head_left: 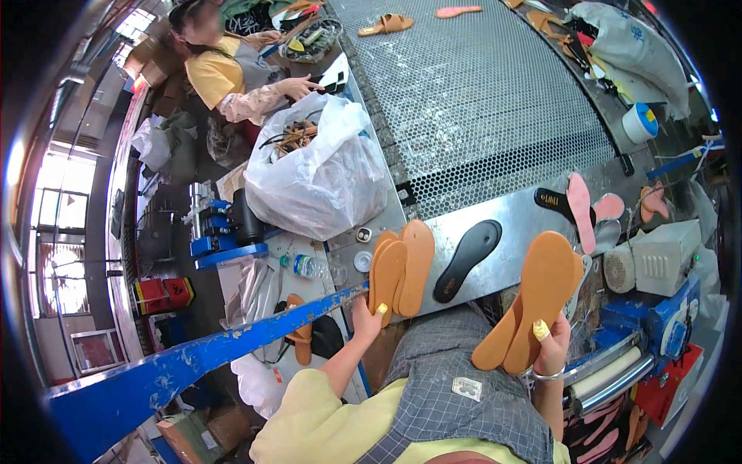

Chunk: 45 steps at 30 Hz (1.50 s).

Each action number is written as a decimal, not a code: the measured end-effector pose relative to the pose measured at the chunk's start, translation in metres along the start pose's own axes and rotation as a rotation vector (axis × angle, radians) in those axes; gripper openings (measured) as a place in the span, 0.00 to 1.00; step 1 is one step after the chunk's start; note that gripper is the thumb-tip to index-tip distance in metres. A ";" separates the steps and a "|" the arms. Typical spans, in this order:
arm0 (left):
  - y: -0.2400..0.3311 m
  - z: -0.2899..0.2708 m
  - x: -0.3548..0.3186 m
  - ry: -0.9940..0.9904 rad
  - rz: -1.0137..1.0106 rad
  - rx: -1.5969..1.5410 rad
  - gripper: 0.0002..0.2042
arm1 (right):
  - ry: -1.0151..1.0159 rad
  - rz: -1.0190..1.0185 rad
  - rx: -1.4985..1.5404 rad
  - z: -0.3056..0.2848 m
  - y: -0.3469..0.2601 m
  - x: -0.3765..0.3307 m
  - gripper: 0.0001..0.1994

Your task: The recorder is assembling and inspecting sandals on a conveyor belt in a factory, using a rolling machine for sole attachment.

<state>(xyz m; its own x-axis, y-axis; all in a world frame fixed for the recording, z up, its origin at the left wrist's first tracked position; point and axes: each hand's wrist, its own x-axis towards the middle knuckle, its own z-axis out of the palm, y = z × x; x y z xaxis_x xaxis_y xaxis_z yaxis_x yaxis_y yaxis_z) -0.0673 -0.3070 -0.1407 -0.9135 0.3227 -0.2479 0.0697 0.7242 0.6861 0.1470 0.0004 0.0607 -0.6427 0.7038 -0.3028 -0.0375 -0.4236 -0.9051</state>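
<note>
My right hand [552,348] is closed around a few tan insoles [547,271], fanned out over my lap, with yellow tape on the thumb. At the edge of the metal table, my left hand [366,319] grips the near end of a small stack of tan insoles [386,267]. Its thumb is also wrapped in yellow. Another tan insole [418,259] lies against that stack. Between the two hands, a black insole [468,260] lies flat on the metal table [514,224].
A perforated conveyor belt [479,93] runs away ahead, carrying a tan sandal [386,25]. A stuffed clear plastic bag [317,182] stands left of it. A blue metal bar [209,348] crosses the left side. Pink insoles [580,213] lie at right, near a roller machine [610,379]. A co-worker [224,69] works far left.
</note>
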 end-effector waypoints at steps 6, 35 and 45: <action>0.026 -0.008 0.000 0.033 0.139 -0.041 0.17 | 0.049 -0.051 0.001 0.000 -0.006 0.002 0.17; 0.047 0.021 -0.015 0.216 0.179 0.128 0.31 | 0.055 -0.077 -0.069 -0.024 -0.014 -0.040 0.14; 0.239 0.051 -0.022 -1.270 0.334 -0.815 0.27 | 0.105 -0.230 -0.181 -0.014 -0.018 -0.037 0.12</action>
<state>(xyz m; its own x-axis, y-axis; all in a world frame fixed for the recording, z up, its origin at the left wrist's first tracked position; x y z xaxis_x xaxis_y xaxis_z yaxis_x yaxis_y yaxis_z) -0.0106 -0.1098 -0.0062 0.0584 0.9908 -0.1219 -0.4213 0.1352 0.8968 0.1820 -0.0106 0.0838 -0.5501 0.8285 -0.1044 -0.0301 -0.1446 -0.9890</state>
